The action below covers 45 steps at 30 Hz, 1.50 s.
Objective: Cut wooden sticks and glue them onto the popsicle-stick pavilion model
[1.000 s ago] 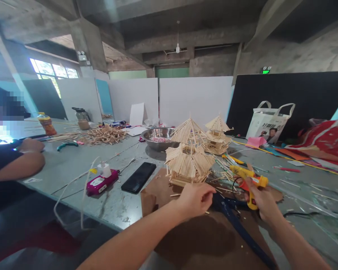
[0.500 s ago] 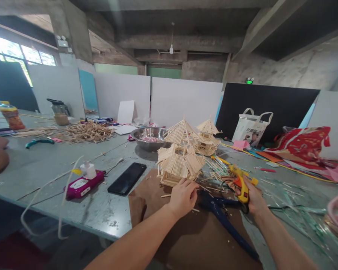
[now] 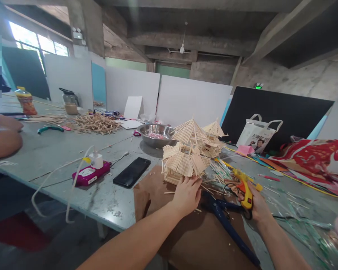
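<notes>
My right hand [image 3: 259, 204] is wrapped round the handle of a yellow hot glue gun [image 3: 246, 191], whose nozzle end points away over loose sticks. In front of me stands a model pavilion [image 3: 187, 161] built of thin wooden sticks, with a sloping roof. My left hand [image 3: 187, 195] grips the lower front edge of this model, its fingertips partly hidden under the roof. Another stick model with a pointed roof [image 3: 212, 129] stands just behind. Between my hands lies a pair of blue-handled cutters [image 3: 231, 225] on a brown sheet [image 3: 191, 240].
A black phone [image 3: 132, 172] and a magenta power strip [image 3: 91, 174] lie left of the sheet. Farther back are a steel bowl [image 3: 146, 139] and a pile of short sticks [image 3: 97, 123]. Another person's arm [image 3: 5, 142] rests at the left. A white bag [image 3: 256, 131] stands at back right.
The view has turned slightly left, so things sit farther right. My left fingers have reached a little further along the model's lower edge. The glue gun stays in my right hand.
</notes>
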### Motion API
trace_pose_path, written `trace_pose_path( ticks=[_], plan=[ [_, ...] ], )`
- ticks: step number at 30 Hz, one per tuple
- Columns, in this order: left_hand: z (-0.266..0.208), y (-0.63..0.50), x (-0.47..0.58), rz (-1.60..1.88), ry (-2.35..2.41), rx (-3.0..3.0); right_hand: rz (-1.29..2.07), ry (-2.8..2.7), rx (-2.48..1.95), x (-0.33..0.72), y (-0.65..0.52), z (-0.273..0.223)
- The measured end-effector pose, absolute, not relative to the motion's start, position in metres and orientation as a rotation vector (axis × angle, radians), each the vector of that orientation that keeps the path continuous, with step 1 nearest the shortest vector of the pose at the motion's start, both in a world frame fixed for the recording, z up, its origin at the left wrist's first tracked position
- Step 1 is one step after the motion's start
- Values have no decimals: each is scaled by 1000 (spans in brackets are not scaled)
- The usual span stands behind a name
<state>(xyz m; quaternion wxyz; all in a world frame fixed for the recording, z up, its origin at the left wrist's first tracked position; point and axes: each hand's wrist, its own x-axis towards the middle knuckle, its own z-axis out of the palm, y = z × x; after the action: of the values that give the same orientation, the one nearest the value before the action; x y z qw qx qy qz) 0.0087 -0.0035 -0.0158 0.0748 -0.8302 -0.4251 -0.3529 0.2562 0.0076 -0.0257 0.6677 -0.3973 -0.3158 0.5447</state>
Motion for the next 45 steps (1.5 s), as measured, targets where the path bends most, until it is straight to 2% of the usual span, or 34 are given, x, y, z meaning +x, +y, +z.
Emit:
trace_pose_path(
  ticks=[10, 15, 30, 33, 36, 38, 41, 45],
  plan=[
    [-13, -3, 11, -987, -1340, -2440, 1192, -761, -854, 262, 10, -23],
    [-11, -2, 9, -967, -1162, -2506, 1173, -747, -846, 261, 9, -19],
    [-15, -8, 19, -571, -978, -2781, 1130, -768, -905, 262, 12, -20],
    [-16, -9, 20, -464, -1004, -2820, 871, -706, -969, 270, 16, -19],
    [-17, -9, 21, -430, -1015, -2827, 342, -570, -1113, 285, 19, -19],
    [-17, -8, 20, -451, -1058, -2815, 103, -539, -1198, 295, 20, -20],
    [-13, -2, 13, -515, -1210, -2766, -15, -655, -1403, 301, 19, -22],
    [-2, 8, -6, -506, -1404, -2634, 49, -928, -1657, 296, 20, -28]
  ],
)
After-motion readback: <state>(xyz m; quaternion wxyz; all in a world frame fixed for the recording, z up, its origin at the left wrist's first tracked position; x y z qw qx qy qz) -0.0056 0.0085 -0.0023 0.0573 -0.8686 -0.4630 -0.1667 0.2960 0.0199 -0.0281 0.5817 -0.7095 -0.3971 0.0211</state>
